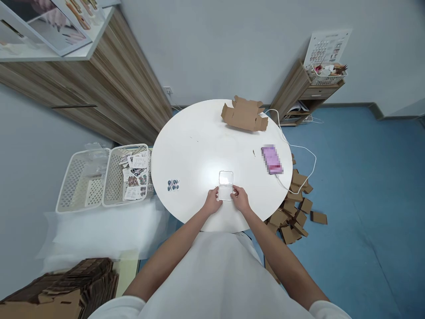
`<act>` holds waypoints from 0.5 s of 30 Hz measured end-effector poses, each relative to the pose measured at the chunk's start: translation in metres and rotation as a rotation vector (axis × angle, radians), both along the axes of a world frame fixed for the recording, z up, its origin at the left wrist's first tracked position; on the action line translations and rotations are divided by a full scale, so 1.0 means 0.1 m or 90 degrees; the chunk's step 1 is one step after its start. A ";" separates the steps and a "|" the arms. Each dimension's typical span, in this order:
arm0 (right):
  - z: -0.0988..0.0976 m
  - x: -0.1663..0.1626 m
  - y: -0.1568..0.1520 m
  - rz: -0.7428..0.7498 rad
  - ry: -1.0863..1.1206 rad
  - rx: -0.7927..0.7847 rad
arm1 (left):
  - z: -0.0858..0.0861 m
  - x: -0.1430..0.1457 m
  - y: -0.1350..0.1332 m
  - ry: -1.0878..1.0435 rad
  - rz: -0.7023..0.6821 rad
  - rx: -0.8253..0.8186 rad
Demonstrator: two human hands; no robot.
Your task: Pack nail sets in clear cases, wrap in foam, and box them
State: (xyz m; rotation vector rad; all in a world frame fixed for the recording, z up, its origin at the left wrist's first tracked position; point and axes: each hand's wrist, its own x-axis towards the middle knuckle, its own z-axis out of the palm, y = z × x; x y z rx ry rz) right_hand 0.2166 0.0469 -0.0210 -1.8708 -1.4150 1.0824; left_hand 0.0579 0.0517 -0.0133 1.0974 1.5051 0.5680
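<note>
Right now both hands are at lower centre of the frame, at the near edge of the round white bench (195,146). The left hand (212,202) and right hand (241,199) each pinch one side of the clear plastic case (226,185). The case lies flat on the bench with its lid open, away from the person. It looks empty, so nothing is packed yet. The nail card (173,184) lies apart to the left, not in the case. The cardboard box (245,115) at upper centre is half-folded and untouched. The phone (272,159) is to the right.
</note>
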 end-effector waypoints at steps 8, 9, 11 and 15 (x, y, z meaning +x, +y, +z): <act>-0.01 0.04 -0.10 0.002 0.041 0.011 | 0.04 0.07 -0.11 -0.022 0.029 -0.019; -0.01 0.05 -0.10 0.000 0.049 0.015 | 0.04 0.08 -0.11 -0.023 0.030 -0.015; -0.01 0.04 -0.08 -0.001 0.056 0.021 | 0.03 0.10 -0.10 -0.025 0.031 -0.009; 0.02 0.04 -0.06 0.003 0.043 0.018 | 0.02 0.11 -0.10 -0.032 0.030 -0.008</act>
